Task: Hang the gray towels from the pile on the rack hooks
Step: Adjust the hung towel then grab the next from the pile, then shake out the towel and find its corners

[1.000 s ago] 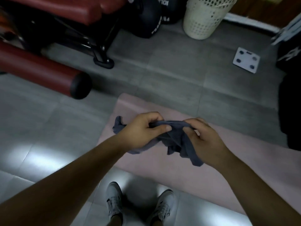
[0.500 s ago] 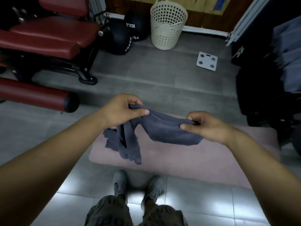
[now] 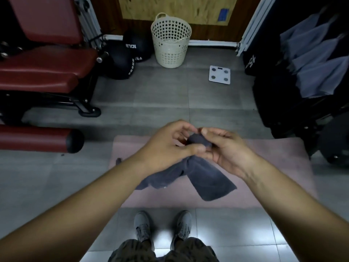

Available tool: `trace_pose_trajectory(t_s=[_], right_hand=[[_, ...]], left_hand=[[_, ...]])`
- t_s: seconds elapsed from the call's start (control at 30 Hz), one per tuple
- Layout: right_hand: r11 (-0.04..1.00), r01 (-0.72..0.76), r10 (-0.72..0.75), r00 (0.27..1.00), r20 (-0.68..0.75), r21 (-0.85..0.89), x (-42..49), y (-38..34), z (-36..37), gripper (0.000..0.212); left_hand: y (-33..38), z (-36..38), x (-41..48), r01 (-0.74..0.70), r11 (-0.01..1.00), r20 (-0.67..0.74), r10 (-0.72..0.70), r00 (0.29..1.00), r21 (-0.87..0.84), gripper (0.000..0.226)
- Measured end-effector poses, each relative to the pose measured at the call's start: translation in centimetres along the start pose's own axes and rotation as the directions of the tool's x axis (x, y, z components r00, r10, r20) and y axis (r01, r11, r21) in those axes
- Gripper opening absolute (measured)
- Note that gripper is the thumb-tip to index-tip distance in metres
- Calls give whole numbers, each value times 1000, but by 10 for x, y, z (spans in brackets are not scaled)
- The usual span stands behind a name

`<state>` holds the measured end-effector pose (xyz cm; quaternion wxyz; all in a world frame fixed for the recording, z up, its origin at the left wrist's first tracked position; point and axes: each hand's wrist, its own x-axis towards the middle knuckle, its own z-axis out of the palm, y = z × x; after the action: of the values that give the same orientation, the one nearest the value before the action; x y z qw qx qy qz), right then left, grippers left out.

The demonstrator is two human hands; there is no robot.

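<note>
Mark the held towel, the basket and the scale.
towel (image 3: 211, 182), head view, hanging lower flap
basket (image 3: 171, 52), head view, perforated front wall
scale (image 3: 220, 74), head view, centre of top face

A single wide-angle camera rides on the person's head, facing forward and steeply down at the floor. Both forearms enter from the near corners, and the left hand (image 3: 166, 146) and right hand (image 3: 228, 148) meet on the gray towel (image 3: 209, 178) close beneath the lens, mid-frame. The shoes (image 3: 162, 229) mark the near edge, while the basket (image 3: 171, 40) and wall (image 3: 175, 8) lie far.
</note>
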<state>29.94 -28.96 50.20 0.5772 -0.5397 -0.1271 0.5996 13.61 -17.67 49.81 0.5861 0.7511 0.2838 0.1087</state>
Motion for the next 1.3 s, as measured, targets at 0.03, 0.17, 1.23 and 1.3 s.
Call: trace_pose_trajectory(t_s=[0.03, 0.17, 1.23, 1.3], right_hand=[[999, -23, 21, 999, 36, 48, 0, 0, 3, 34], [998, 8, -15, 993, 117, 59, -3, -6, 3, 41], [737, 215, -167, 977, 136, -640, 3, 13, -24, 52], [707, 192, -140, 981, 132, -681, 2, 13, -27, 50]], left_hand=[[2, -1, 0, -32, 998, -7, 32, 999, 45, 36], [-1, -8, 8, -68, 995, -126, 77, 989, 76, 22], [1, -19, 17, 15, 998, -82, -20, 996, -63, 17], [2, -20, 15, -19, 995, -101, 9, 995, -101, 19]])
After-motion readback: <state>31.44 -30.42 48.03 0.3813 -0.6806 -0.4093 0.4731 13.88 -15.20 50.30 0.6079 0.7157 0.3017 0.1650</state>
